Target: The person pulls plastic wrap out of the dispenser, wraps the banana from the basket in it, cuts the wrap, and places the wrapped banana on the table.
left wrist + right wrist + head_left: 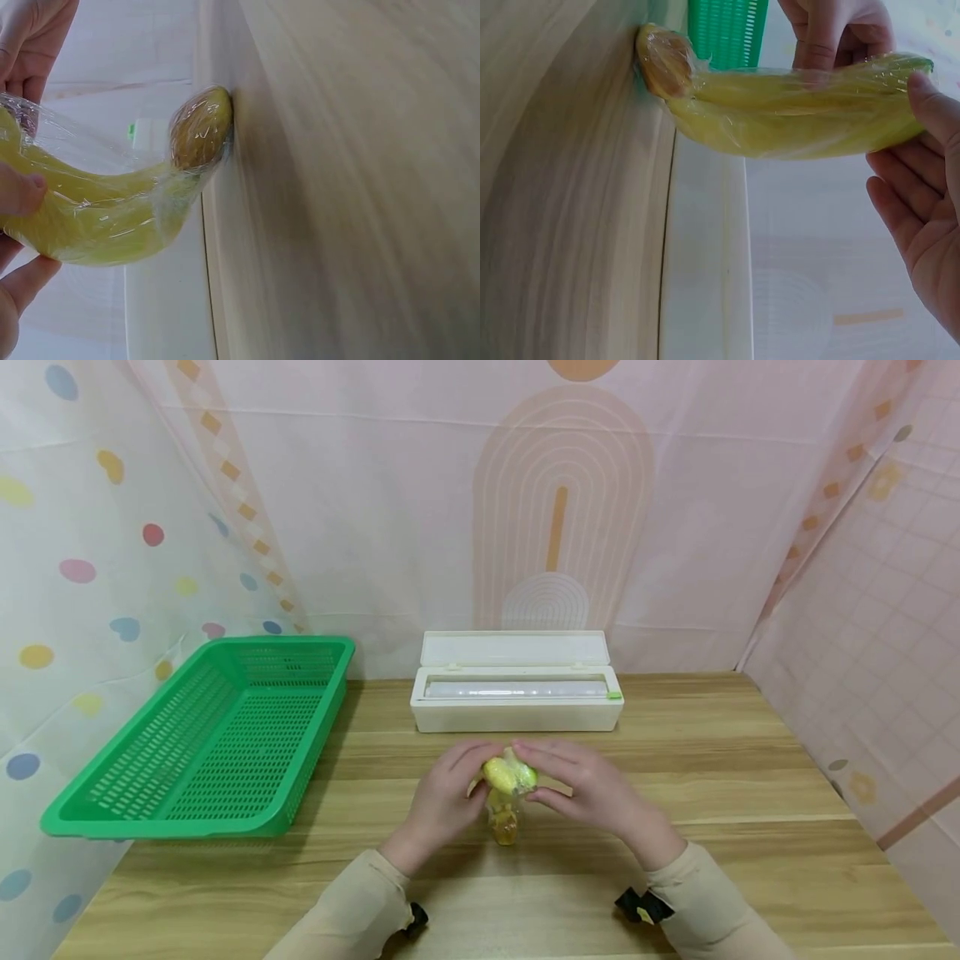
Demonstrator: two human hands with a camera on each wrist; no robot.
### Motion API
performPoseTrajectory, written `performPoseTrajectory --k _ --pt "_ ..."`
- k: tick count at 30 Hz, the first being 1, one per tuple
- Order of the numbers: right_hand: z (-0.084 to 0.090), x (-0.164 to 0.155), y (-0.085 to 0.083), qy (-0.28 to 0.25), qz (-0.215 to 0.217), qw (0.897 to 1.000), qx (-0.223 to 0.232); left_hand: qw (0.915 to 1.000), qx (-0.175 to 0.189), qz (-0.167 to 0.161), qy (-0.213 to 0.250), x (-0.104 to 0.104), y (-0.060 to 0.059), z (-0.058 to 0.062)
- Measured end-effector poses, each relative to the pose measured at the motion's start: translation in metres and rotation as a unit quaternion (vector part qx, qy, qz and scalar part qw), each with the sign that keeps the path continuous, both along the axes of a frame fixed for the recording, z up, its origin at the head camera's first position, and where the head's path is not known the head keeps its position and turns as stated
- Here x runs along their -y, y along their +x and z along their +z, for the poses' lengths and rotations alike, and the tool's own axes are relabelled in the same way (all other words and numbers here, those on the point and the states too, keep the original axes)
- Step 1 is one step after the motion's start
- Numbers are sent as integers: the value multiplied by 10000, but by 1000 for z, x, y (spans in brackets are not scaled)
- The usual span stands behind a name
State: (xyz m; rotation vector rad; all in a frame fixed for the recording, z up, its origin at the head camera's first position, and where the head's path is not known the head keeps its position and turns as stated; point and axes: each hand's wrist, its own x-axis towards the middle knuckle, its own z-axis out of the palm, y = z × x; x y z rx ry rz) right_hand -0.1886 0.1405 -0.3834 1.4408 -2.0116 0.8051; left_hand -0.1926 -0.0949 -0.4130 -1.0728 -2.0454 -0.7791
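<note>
Mid-desk, left hand [442, 797] and right hand [592, 789] pinch the film-wrapped banana [508, 777] upright: light, soft, slippery; best gripped mid-body.

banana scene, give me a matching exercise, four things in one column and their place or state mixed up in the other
Things:
1. banana
2. green basket
3. film dispenser box
4. left hand

States:
A. lid open, at the table's back edge
B. wrapped in clear film, one end on the table
C. on the table's left side
D. holds the banana together with the right hand

Pairs: 1-B, 2-C, 3-A, 4-D
</note>
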Motion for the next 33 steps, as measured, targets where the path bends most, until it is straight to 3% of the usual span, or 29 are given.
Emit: performPoseTrajectory --k 9,20,27,33 --pt "-7 8 -1 -21 -241 9997 -77 9999 72 143 35 0 3 4" --pt "-11 8 3 264 -737 9961 405 9999 98 109 86 1 3 5" --pt "-9 7 8 300 -1046 9864 1231 9964 462 -347 627 5 0 6" --pt "-7 4 7 -25 -1457 9720 1844 9895 252 -609 1283 8 -2 15"
